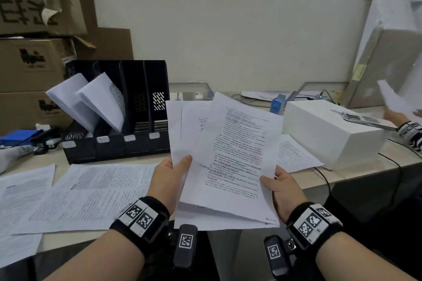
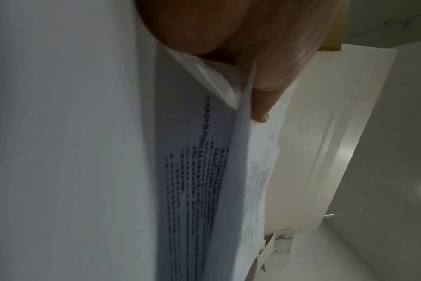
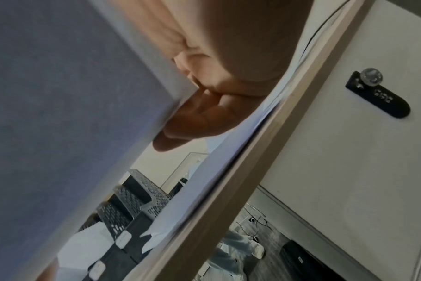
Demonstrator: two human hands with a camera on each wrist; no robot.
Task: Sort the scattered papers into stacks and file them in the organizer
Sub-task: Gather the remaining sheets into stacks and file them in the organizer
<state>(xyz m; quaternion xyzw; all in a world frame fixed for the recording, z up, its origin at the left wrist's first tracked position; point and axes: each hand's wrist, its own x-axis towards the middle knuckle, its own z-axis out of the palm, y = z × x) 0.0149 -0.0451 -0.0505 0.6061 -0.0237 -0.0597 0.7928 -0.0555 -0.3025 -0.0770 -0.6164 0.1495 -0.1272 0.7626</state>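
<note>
I hold a fanned bundle of printed sheets (image 1: 230, 157) upright above the desk's front edge. My left hand (image 1: 171, 178) pinches its lower left edge, thumb on the front. My right hand (image 1: 280, 187) grips the lower right edge, thumb across the top sheet. In the left wrist view the sheets (image 2: 195, 190) run edge-on under my fingers (image 2: 264, 98). The right wrist view shows the back of the bundle (image 3: 60, 114) and my fingers (image 3: 204, 116) behind it. A black file organizer (image 1: 118, 143) stands at the back left, with two white stacks (image 1: 91, 102) leaning in its left slots.
Several printed pages (image 1: 68, 194) lie spread on the desk at left, one more sheet (image 1: 294, 155) at right. A white box (image 1: 328, 132) stands at right, another person's hand (image 1: 397, 116) beyond it holding paper. Cardboard boxes (image 1: 29, 64) are piled at back left.
</note>
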